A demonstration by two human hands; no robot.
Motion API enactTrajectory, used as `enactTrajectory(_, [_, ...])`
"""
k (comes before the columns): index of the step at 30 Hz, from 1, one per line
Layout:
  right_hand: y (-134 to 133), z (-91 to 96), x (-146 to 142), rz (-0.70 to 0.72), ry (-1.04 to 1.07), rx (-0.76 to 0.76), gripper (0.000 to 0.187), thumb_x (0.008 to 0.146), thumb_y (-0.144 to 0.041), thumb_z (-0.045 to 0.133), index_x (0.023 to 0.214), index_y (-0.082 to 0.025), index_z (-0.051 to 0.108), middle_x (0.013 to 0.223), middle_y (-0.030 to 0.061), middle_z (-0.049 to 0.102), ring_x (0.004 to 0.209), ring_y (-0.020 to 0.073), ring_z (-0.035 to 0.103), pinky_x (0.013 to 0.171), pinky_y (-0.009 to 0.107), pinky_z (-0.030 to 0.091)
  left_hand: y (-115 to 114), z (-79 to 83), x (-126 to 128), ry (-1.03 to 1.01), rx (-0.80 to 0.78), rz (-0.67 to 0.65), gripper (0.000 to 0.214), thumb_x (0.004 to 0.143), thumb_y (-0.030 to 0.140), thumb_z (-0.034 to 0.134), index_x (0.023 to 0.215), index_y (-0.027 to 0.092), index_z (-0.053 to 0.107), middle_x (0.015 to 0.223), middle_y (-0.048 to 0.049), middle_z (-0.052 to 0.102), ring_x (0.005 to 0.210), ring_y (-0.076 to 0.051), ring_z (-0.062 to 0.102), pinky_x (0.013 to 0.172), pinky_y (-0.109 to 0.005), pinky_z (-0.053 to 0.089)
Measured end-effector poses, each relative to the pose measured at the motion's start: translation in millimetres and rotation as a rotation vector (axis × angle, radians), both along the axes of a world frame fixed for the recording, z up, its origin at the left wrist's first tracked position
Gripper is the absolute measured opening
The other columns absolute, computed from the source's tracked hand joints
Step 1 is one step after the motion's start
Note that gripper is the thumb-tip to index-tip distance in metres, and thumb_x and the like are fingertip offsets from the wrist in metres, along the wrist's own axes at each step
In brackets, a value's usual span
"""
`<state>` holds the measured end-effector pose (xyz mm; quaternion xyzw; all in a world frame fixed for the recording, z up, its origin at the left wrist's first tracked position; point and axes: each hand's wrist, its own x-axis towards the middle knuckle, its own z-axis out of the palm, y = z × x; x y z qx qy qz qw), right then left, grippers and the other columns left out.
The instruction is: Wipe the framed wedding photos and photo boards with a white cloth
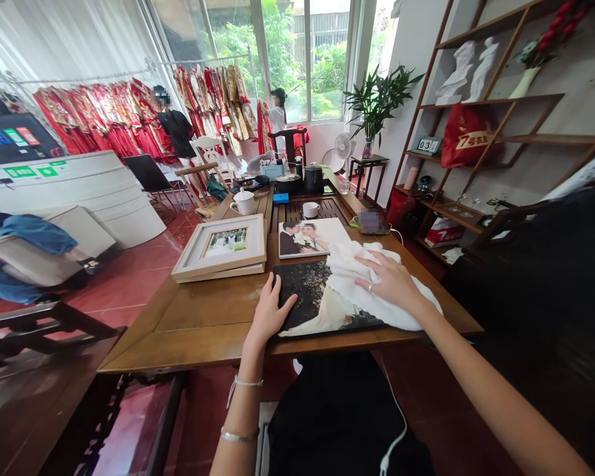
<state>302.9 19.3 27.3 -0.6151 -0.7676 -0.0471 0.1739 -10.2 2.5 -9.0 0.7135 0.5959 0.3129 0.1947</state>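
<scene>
Brown wooden tbl. (193,324) bears a dark photo panel (300,294) at its near edge, a couple's print (305,243) just behind, stacked pic. frames (225,246) at L, lidded white cup (243,201) beyond.

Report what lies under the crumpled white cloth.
A dark rectangular photo panel lies partly beneath the white cloth, its left side showing. The cloth covers much of its right side, so the image there cannot be seen.
</scene>
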Motion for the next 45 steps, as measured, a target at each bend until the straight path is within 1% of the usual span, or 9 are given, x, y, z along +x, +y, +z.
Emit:
enactTrajectory(4, [19.1,9.0,-15.6,0.008,-0.056,-0.079,0.054,0.088,-0.053,0.052,0.139,-0.034,0.05,0.15,0.0075,0.042,0.128,0.0407,0.044,0.097,0.065,0.038,-2.9,3.8,1.9,0.003,-0.014,0.006,0.072,0.087,0.045,0.053,0.145,0.007,0.035,0.158,-0.0217,0.021,0.147,-0.031,0.02,0.119,-0.046,0.02])
enactTrajectory(8, [20.0,11.6,-29.3,0.084,-0.073,-0.103,0.056,0.088,-0.053,0.051,0.14,-0.033,0.049,0.149,0.0077,0.044,0.127,0.0411,0.044,0.095,0.064,0.038,-6.3,6.2,4.7,-0.013,-0.002,0.036,0.07,0.088,0.044,0.052,0.145,0.008,0.035,0.158,-0.0206,0.022,0.146,-0.03,0.023,0.119,-0.045,0.022])
enactTrajectory(18, [-42.6,-1.4,-33.2,0.407,0.007,0.023,0.058,0.084,-0.048,0.062,0.138,-0.032,0.05,0.141,0.0075,0.054,0.129,0.0338,0.045,0.105,0.058,0.033,-7.3,6.3,5.0,-0.029,0.003,0.047,0.067,0.089,0.044,0.051,0.144,0.01,0.037,0.157,-0.0194,0.025,0.146,-0.03,0.024,0.118,-0.046,0.024])
enactTrajectory(23, [-55.6,1.5,-20.2,0.422,0.041,0.01,0.057,0.083,-0.049,0.063,0.136,-0.03,0.053,0.135,0.0059,0.059,0.124,0.0321,0.052,0.105,0.056,0.035,-5.8,2.9,2.5,-0.01,0.023,0.026,0.067,0.088,0.045,0.052,0.144,0.012,0.037,0.157,-0.0186,0.024,0.145,-0.031,0.024,0.118,-0.048,0.023])
enactTrajectory(26, [-42.1,2.3,-9.3,0.361,0.06,0.004,0.056,0.083,-0.051,0.06,0.135,-0.029,0.054,0.137,0.0052,0.057,0.123,0.0308,0.053,0.104,0.054,0.039,-3.9,-0.3,0.4,-0.013,0.026,0.012,0.067,0.088,0.046,0.052,0.144,0.012,0.038,0.158,-0.0188,0.024,0.145,-0.031,0.024,0.118,-0.048,0.023])
enactTrajectory(31, [4.9,-1.7,6.8,0.256,0.116,0.026,0.055,0.084,-0.049,0.059,0.134,-0.027,0.054,0.138,0.0054,0.057,0.125,0.03,0.051,0.102,0.05,0.043,-1.4,-3.5,-1.0,-0.027,0.052,0.001,0.066,0.087,0.047,0.052,0.144,0.015,0.038,0.158,-0.0171,0.025,0.145,-0.031,0.025,0.118,-0.047,0.024])
enactTrajectory(36, [40.8,1.8,1.0,0.182,0.069,-0.017,0.056,0.085,-0.05,0.056,0.136,-0.027,0.052,0.141,0.0057,0.054,0.127,0.0329,0.048,0.101,0.053,0.041,-3.1,-0.1,0.3,-0.005,0.029,0.008,0.067,0.088,0.046,0.052,0.144,0.012,0.038,0.158,-0.019,0.024,0.145,-0.031,0.025,0.118,-0.047,0.023])
enactTrajectory(41, [54.6,8.4,-18.1,0.177,0.003,-0.051,0.057,0.087,-0.049,0.053,0.138,-0.026,0.049,0.142,0.0071,0.052,0.125,0.0344,0.049,0.1,0.054,0.039,-5.7,2.9,1.8,0.008,0.007,0.016,0.067,0.088,0.044,0.052,0.144,0.01,0.037,0.157,-0.0203,0.023,0.145,-0.031,0.024,0.118,-0.046,0.023])
enactTrajectory(45, [49.1,7.4,-27.1,0.234,-0.008,-0.047,0.058,0.086,-0.048,0.055,0.139,-0.025,0.049,0.141,0.0082,0.053,0.123,0.0332,0.05,0.1,0.053,0.038,-5.4,3.5,2.7,-0.018,0.048,0.033,0.063,0.088,0.044,0.053,0.141,0.012,0.041,0.155,-0.0195,0.03,0.144,-0.03,0.029,0.118,-0.047,0.025])
